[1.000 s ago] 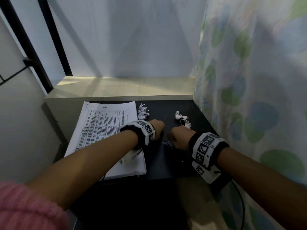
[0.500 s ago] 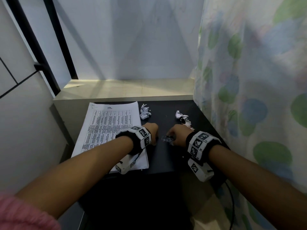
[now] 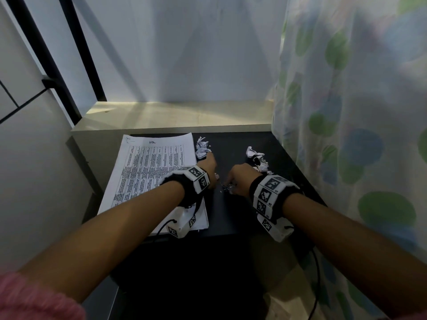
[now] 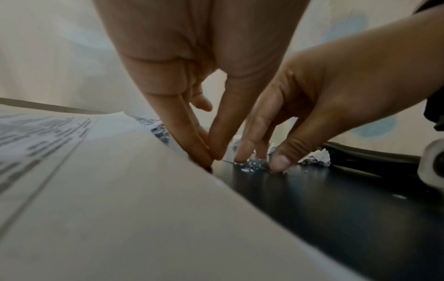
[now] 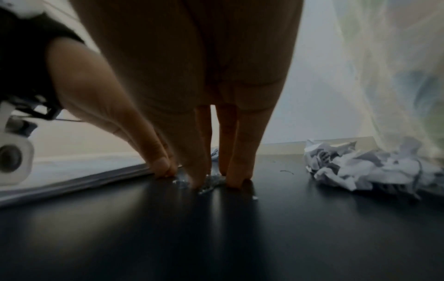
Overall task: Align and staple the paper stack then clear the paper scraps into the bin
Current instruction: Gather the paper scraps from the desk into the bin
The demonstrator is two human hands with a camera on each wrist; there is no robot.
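Paper stack (image 3: 150, 172) looks squared, staple unseen, scraps (image 3: 256, 158) lie on counter (image 3: 231, 215); left hand (image 3: 208, 166) fingers (image 4: 199, 144) pinched together, right hand (image 3: 241, 177) fingers (image 4: 278, 161) pinching shiny bits (image 3: 227, 187).

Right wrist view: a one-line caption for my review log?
Right hand pinches shiny bits on the dark table; left hand touches it by the stack; a crumpled scrap lies to the right.

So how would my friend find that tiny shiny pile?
Find the black table beside the spotty curtain. Between the left hand and right hand lies a tiny heap. It is silver and glittery, unlike the white crumpled paper farther back.
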